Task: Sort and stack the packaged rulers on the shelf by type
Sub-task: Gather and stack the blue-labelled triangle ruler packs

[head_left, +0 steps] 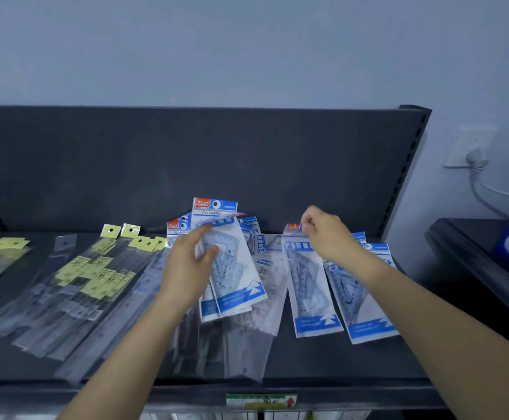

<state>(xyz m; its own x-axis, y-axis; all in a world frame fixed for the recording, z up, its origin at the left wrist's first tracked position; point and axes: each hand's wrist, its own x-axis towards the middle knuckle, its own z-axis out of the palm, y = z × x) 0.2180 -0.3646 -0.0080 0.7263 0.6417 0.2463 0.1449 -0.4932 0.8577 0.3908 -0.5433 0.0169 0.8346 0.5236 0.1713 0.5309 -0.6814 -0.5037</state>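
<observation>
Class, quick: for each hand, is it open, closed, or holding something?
Left hand: gripping blue ruler packets, thumb across the front.
Right hand: pinching the top edge of a neighbouring packet.

Both bare forearms reach in from below, angling toward the middle. Left grip [191, 268] shows its back, thumb and fingers curled round a blue packet [241, 286]. Right grip [326, 234] is farther out, wrist bent, fingertips [305, 227] pinching the top edge of a second packet [310, 286].
</observation>
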